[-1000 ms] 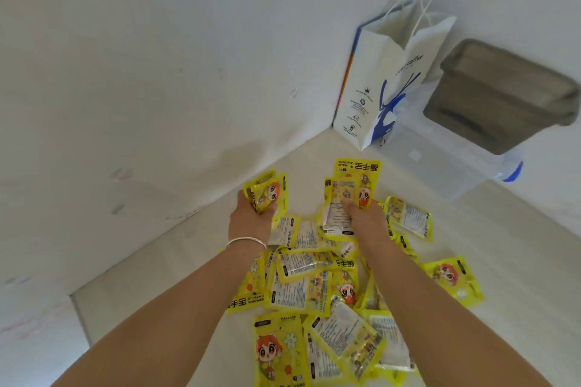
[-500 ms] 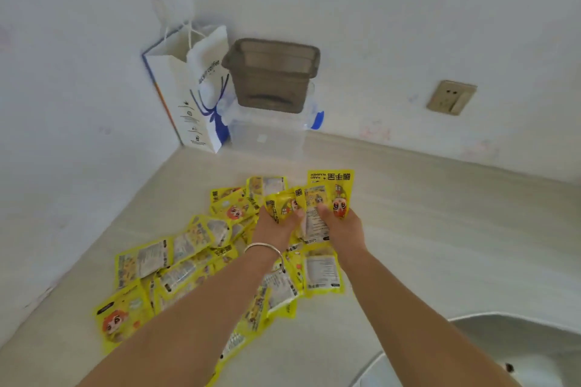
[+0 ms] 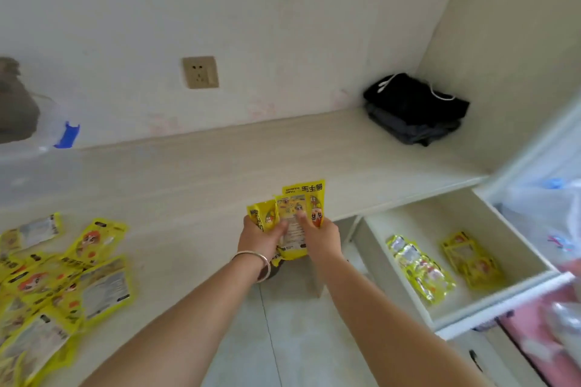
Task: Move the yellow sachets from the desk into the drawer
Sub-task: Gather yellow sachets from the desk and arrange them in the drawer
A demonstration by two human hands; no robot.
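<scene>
Bundle of flat yellow printed sachets (image 3: pixel 294 223) now lifted off pale wood desk (image 3: pixel 188 173), was over pile half second ago. Left hand (image 3: pixel 262 237) and right hand (image 3: pixel 320 237) both grip it. Open white drawer (image 3: pixel 515 261) right of hands, sachets already inside; remaining pile (image 3: pixel 63 276) far left. Transfer underway, drop next.

Home bedroom: desk (image 3: pixel 220 160), folded clothes (image 3: pixel 415 110).

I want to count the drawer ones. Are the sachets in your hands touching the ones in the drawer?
Apart. The head view shows the held sachets left of the drawer, clear of its sachets.
</scene>
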